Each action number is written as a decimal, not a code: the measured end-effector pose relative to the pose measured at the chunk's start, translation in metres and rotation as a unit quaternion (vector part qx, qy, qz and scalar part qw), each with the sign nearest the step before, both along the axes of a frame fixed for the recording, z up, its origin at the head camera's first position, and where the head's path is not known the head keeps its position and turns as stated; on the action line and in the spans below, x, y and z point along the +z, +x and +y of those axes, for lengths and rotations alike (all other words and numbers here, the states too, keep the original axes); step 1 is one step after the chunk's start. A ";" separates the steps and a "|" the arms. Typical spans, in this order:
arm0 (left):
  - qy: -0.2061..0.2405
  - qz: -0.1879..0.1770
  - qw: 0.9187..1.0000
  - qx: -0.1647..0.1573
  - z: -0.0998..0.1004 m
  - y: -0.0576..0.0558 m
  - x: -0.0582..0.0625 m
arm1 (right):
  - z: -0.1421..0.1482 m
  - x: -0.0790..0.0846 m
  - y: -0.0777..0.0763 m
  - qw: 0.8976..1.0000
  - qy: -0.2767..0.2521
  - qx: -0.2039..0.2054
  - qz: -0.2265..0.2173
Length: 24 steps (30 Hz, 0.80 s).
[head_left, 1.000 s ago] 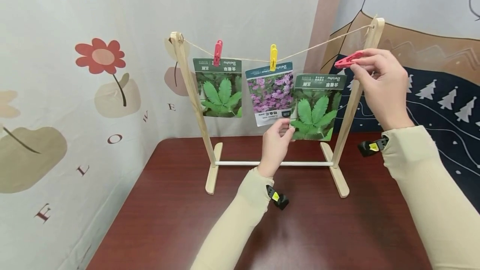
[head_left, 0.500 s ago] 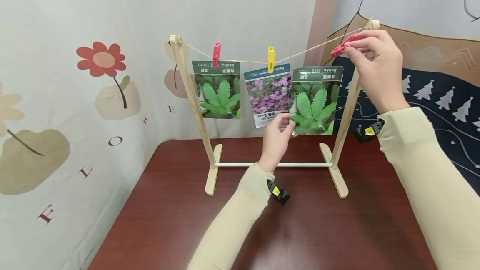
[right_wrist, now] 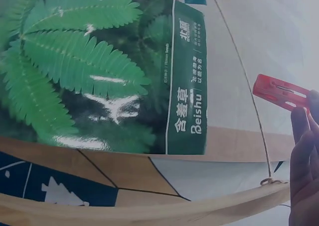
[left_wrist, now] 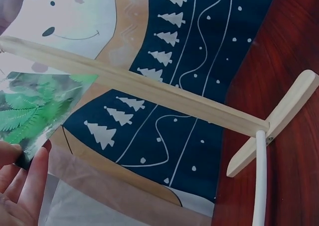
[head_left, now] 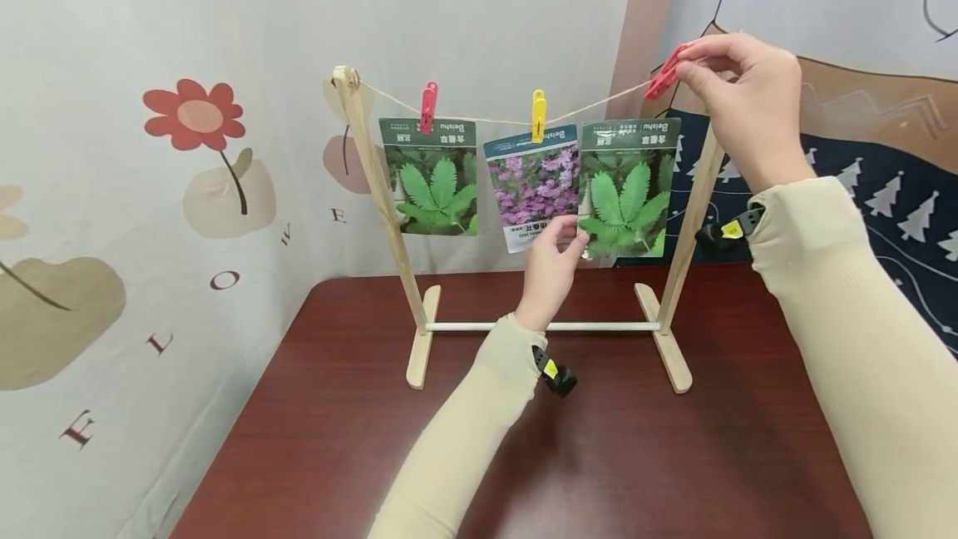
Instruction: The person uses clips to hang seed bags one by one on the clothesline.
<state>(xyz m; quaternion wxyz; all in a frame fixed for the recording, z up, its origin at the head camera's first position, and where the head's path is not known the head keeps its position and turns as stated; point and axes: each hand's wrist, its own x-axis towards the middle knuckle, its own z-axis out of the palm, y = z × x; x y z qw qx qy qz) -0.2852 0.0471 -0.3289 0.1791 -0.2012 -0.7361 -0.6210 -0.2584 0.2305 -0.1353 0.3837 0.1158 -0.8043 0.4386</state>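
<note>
My left hand [head_left: 550,273] pinches the lower left corner of a green seed packet [head_left: 627,190] with a fern-like leaf on it. The packet is upright, its top edge a little below the string [head_left: 606,98]. Up at the right, my right hand [head_left: 748,102] pinches a red clothespin [head_left: 666,71] by its end, the tip angled down to the left over the string. In the right wrist view the clothespin [right_wrist: 281,92] is beside the string, apart from the packet [right_wrist: 99,71]. A second leaf packet [head_left: 437,181] hangs by another red clothespin [head_left: 428,106], and a purple-flower packet [head_left: 533,177] by a yellow clothespin [head_left: 538,115].
The string spans a wooden stand with a left post [head_left: 374,173] and a right post [head_left: 692,215], joined low down by a white rod [head_left: 464,327]. It stands on a dark red-brown table [head_left: 314,439]. A printed cloth backdrop [head_left: 247,7] rises behind.
My right hand has lifted the clothespin up and left to the string, tilting its tip further down. My left hand has raised the leaf packet until its top is near the string.
</note>
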 end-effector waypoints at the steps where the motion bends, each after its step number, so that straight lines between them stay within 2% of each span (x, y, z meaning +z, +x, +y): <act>1: 0.001 0.001 1.000 -0.002 0.000 -0.001 0.001 | 0.000 0.002 0.000 1.000 -0.003 0.004 0.001; 6: 0.014 0.004 1.000 -0.008 0.001 -0.003 0.005 | -0.001 0.010 -0.003 1.000 -0.007 0.017 0.001; 14: 0.017 -0.001 1.000 -0.009 0.001 -0.007 0.009 | -0.001 0.019 -0.007 0.999 -0.002 0.017 -0.028; 19: 0.041 -0.023 0.999 -0.012 0.000 -0.009 0.010 | -0.005 0.023 -0.011 0.999 0.026 0.018 -0.042; 24: 0.053 -0.022 0.998 -0.019 0.000 -0.010 0.011 | -0.011 0.024 -0.012 0.997 0.063 0.014 -0.052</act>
